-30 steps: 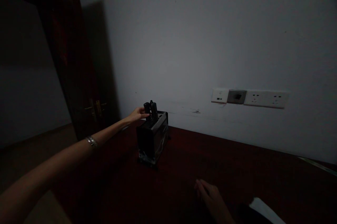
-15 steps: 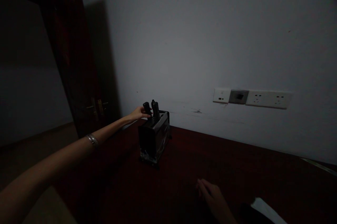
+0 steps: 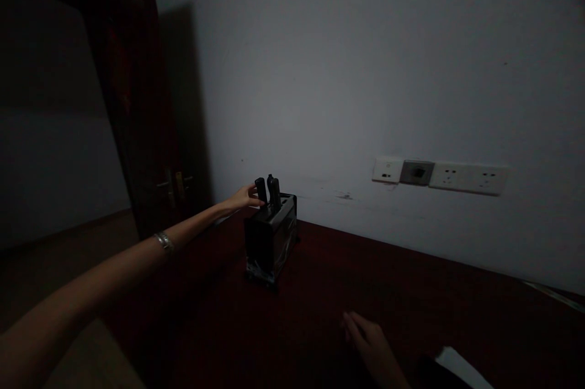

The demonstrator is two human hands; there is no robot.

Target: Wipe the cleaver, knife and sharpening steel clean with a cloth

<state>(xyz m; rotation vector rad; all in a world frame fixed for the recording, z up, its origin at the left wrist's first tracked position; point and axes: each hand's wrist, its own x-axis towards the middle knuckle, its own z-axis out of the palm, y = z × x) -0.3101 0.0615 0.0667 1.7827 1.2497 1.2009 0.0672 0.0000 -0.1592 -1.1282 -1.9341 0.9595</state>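
A dark knife block (image 3: pixel 259 246) with a shiny side stands upright on the table, with several black handles rising from its top. My left hand (image 3: pixel 244 197) reaches to the nearest left handle, which belongs to a knife (image 3: pixel 261 189); thumb and fingers are closed around it. The blade is hidden inside the block. Two more black handles (image 3: pixel 275 192) stand just right of it, untouched. My right hand (image 3: pixel 368 337) rests low on the table, right of the block, its fingers curled together with nothing visible in them.
The dark red table (image 3: pixel 347 261) runs back to a pale wall with a row of sockets (image 3: pixel 441 175). A white object (image 3: pixel 461 367) lies at the lower right. An open wooden door (image 3: pixel 150 133) with a handle stands on the left.
The knife's handle leaned a bit left before and now looks more upright, with my left hand still on it. My view has shifted slightly. The right hand has stayed put.
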